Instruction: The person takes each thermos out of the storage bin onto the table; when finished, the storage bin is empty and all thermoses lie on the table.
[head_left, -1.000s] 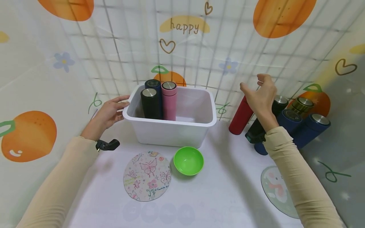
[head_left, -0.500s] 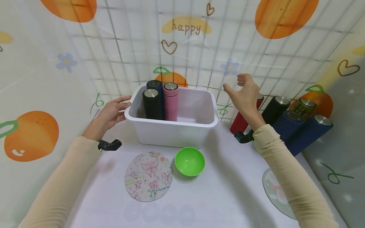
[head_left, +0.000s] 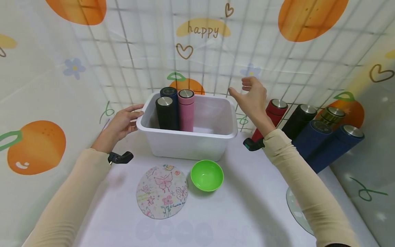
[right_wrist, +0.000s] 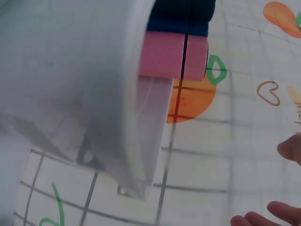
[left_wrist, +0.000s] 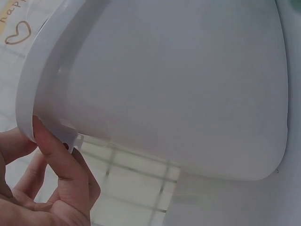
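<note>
My left hand pinches the left rim of a white plastic tub; in the left wrist view its thumb and finger lie on either side of the lip. Inside the tub's left half, a black thermos, a navy thermos and a pink thermos stand upright, close together. My right hand hovers just beyond the tub's right end, thumb and fingers spread apart, holding nothing. Only its fingertips show in the right wrist view. A red thermos leans behind the right forearm, partly hidden.
At the right, a black thermos, two blue thermoses and a gold-lidded one lean by the wall. A green bowl and a round butterfly mat lie before the tub. Another round mat is partly under the right sleeve.
My right hand has moved left, from in front of the red thermos towards the tub, uncovering the bottle's top. The left hand has stayed on the rim.
</note>
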`<action>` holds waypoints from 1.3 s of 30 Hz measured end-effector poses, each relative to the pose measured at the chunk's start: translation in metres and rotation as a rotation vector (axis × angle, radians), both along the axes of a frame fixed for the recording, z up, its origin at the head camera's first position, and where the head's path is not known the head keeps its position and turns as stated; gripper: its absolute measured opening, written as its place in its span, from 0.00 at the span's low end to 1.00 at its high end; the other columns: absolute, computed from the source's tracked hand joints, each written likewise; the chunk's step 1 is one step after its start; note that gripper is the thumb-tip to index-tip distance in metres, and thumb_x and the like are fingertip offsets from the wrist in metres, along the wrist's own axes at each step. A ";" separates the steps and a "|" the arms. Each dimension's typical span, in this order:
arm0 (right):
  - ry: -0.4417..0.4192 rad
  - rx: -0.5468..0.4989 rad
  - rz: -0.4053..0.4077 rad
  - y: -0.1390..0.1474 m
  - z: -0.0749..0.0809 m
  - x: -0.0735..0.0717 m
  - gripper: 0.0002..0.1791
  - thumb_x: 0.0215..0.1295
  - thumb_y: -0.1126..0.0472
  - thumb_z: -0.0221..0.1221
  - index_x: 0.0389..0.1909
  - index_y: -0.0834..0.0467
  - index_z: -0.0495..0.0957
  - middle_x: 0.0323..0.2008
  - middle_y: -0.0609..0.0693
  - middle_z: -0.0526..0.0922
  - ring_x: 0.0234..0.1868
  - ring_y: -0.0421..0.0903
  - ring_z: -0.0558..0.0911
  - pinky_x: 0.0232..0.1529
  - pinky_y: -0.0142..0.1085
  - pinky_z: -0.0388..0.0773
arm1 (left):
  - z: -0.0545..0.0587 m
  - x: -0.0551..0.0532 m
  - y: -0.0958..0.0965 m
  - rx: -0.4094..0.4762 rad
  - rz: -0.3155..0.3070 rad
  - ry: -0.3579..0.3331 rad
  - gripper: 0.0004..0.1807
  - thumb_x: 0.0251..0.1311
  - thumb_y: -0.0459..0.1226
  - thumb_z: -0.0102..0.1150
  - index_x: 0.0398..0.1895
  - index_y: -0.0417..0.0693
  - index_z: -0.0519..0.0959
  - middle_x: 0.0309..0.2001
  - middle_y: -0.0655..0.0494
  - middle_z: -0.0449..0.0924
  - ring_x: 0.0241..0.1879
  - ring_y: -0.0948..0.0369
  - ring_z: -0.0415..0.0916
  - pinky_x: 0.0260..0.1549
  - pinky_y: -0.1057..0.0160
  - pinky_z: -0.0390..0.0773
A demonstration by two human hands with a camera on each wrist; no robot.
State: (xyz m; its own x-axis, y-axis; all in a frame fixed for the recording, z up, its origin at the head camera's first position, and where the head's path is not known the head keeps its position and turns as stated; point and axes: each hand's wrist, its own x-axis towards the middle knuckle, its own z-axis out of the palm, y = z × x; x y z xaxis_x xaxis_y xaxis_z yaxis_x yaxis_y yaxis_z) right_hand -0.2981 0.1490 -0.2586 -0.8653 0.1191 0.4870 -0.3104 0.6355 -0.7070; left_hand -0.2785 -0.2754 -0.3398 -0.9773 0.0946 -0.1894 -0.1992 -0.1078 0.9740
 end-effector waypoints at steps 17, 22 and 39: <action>-0.082 -0.032 0.028 -0.026 -0.002 -0.025 0.32 0.59 0.46 0.69 0.57 0.63 0.75 0.55 0.59 0.79 0.54 0.53 0.81 0.54 0.42 0.78 | -0.002 0.002 -0.001 0.047 0.007 -0.008 0.31 0.70 0.36 0.59 0.75 0.48 0.64 0.57 0.54 0.72 0.43 0.57 0.79 0.34 0.66 0.81; -0.107 -0.016 0.018 -0.026 -0.004 -0.032 0.33 0.59 0.44 0.68 0.57 0.62 0.76 0.54 0.58 0.80 0.53 0.51 0.81 0.53 0.41 0.78 | -0.003 0.000 0.000 0.023 0.023 -0.004 0.30 0.71 0.36 0.57 0.74 0.49 0.65 0.57 0.53 0.72 0.43 0.57 0.79 0.34 0.66 0.81; -0.163 -0.029 0.084 -0.039 -0.013 -0.054 0.33 0.58 0.45 0.69 0.57 0.63 0.76 0.53 0.58 0.81 0.52 0.51 0.81 0.52 0.40 0.78 | -0.004 -0.002 0.000 0.002 0.033 0.009 0.28 0.72 0.37 0.57 0.74 0.49 0.66 0.59 0.53 0.72 0.44 0.55 0.78 0.38 0.66 0.82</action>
State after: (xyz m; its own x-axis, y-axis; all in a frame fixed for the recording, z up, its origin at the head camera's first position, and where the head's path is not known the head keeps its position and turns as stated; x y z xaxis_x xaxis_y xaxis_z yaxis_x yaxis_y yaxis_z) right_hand -0.3525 0.1105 -0.2712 -0.9401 0.0556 0.3365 -0.2407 0.5906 -0.7702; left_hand -0.2809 -0.2750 -0.3436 -0.9816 0.0623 -0.1805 -0.1867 -0.1162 0.9755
